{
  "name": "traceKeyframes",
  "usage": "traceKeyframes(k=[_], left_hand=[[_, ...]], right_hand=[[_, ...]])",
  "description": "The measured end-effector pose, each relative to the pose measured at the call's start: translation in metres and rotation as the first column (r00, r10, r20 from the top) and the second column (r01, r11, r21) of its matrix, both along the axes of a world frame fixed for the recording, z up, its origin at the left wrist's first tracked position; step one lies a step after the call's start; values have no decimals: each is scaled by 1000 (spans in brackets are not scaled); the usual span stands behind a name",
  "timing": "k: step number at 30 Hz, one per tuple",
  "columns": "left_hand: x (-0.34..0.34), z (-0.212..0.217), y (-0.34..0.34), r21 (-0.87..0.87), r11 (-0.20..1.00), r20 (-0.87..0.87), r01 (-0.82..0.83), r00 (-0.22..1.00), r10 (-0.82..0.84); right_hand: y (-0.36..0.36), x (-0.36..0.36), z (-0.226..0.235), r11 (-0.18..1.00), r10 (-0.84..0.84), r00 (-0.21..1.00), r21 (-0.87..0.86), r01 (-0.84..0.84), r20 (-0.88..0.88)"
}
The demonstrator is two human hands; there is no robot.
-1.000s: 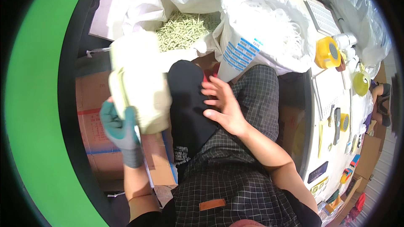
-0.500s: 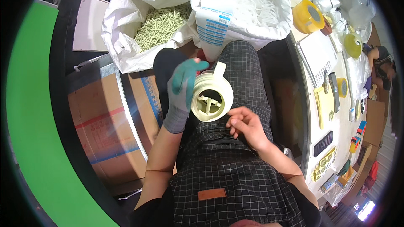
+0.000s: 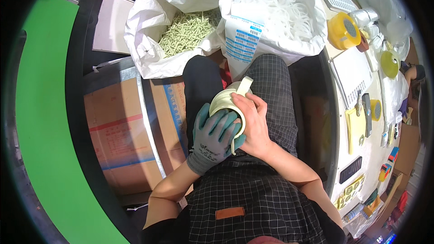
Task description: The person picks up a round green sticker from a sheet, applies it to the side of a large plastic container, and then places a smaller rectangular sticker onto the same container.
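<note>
A pale yellow plastic jug-like part [image 3: 220,100] with a handle and a round opening sits tilted over my lap, its mouth facing me. My left hand [image 3: 212,138], in a grey and green glove, covers the opening, with fingers bent over the rim and partly inside. Bare, my right hand [image 3: 254,122] wraps round the part's right side, just below the handle. Both hands hide most of the mouth and whatever is inside it.
Ahead stand a white sack [image 3: 140,36] of small pale green pegs and another sack [image 3: 318,25] of translucent rings. Cardboard boxes [image 3: 120,131] lie at left, beside a green surface [image 3: 45,108]. The right-hand table [image 3: 337,153] holds tape rolls [image 3: 343,31], a notebook [image 3: 350,74] and a phone [image 3: 351,169].
My left hand has come from the part's left side onto its opening. The right hand, apart before, now grips its right side. The mouth has tilted, and its inner crossbar is covered.
</note>
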State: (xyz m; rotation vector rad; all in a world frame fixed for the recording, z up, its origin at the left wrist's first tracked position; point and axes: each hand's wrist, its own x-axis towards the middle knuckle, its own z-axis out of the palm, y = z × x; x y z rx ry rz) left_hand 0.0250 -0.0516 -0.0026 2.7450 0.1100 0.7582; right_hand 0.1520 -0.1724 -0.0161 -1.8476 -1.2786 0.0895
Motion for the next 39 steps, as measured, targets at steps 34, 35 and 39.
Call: traceKeyframes(k=[34, 35, 39], left_hand=[[36, -5, 6, -468, 884, 192, -7, 975, 110], [35, -7, 1, -466, 884, 163, -8, 982, 95], [40, -7, -2, -396, 918, 131, 19, 991, 35]], right_hand=[[3, 127, 51, 896, 253, 718, -123, -427, -648], [0, 144, 35, 946, 131, 745, -142, -291, -654], [38, 228, 9, 921, -350, 934, -211, 329, -72]])
